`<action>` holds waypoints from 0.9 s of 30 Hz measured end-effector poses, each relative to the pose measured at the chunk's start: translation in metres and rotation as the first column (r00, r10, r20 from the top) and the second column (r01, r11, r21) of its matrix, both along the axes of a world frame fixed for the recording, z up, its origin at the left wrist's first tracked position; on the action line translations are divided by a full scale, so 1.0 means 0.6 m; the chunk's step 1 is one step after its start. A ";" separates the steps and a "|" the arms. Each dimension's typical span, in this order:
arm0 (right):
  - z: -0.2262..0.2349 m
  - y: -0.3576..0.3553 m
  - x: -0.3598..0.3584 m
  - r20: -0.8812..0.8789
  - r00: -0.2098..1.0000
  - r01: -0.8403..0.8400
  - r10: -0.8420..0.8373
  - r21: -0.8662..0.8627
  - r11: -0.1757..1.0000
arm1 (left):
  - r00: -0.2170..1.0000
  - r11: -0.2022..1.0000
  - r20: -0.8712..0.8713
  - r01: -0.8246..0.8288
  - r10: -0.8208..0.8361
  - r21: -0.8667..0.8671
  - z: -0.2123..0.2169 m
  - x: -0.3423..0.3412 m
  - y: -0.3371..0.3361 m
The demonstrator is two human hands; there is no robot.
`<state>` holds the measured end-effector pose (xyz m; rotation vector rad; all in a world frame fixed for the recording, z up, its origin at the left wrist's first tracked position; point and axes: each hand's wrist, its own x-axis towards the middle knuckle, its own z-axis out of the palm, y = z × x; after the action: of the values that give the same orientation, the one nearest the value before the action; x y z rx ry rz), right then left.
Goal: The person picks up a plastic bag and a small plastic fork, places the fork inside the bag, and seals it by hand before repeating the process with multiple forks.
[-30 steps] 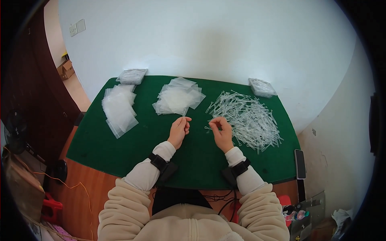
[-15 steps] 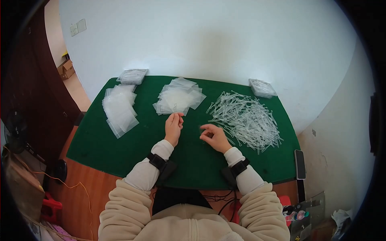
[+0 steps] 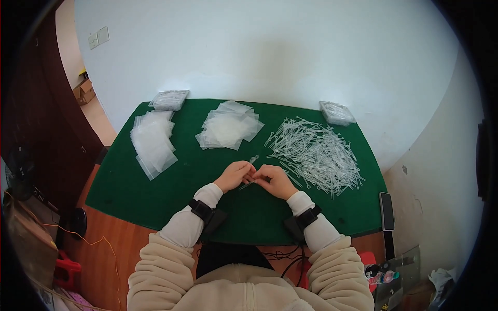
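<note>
My left hand (image 3: 233, 175) and my right hand (image 3: 273, 180) meet over the middle of the green table (image 3: 155, 197). Together they pinch a thin clear plastic piece (image 3: 252, 160) whose tip sticks up between the fingertips. A big heap of the same thin clear plastic pieces (image 3: 316, 153) lies just right of my right hand. Behind my hands lies a loose pile of small clear bags (image 3: 228, 127).
A second pile of clear bags (image 3: 153, 142) lies at the left. Two packed bundles sit at the back corners, one at the left (image 3: 168, 99) and one at the right (image 3: 337, 112). A dark phone (image 3: 386, 211) rests at the table's right edge. White wall behind.
My left hand drew back from the middle bag pile toward me. My right hand moved in from the heap, and both hands now meet on one plastic piece.
</note>
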<state>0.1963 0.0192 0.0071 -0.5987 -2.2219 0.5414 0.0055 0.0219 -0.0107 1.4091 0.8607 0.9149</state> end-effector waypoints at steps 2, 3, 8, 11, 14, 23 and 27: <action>0.010 -0.006 -0.004 -0.036 0.995 0.090 -0.098 -0.191 0.978 | 0.999 0.999 -0.004 0.034 -0.034 -0.026 -0.004 0.002 -0.004; 0.012 -0.008 -0.002 -0.045 0.987 0.134 -0.153 -0.285 0.949 | 0.997 0.996 -0.005 0.072 -0.072 -0.051 0.000 0.007 -0.008; -0.010 0.006 0.004 -0.169 0.956 0.202 -0.240 -0.213 0.956 | 0.993 0.989 0.009 0.119 -0.119 -0.088 0.008 0.019 -0.017; -0.012 0.010 0.000 -0.328 0.911 0.176 -0.249 -0.238 0.955 | 0.992 0.988 0.049 0.121 -0.117 -0.095 0.009 0.019 -0.019; -0.012 0.011 -0.001 -0.352 0.898 0.194 -0.264 -0.221 0.956 | 0.990 0.987 0.073 0.125 -0.118 -0.096 0.013 0.020 -0.022; -0.021 0.016 0.001 -0.396 0.874 0.176 -0.283 -0.285 0.942 | 0.983 0.982 0.088 0.171 -0.163 -0.081 0.019 0.022 -0.027; -0.019 0.015 0.002 -0.393 0.875 0.180 -0.284 -0.281 0.943 | 0.982 0.983 0.093 0.170 -0.163 -0.075 0.020 0.025 -0.028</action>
<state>0.1978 0.0283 -0.0041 -0.7767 -1.6529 0.7385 0.0202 0.0053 0.0010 1.3385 0.6962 0.7977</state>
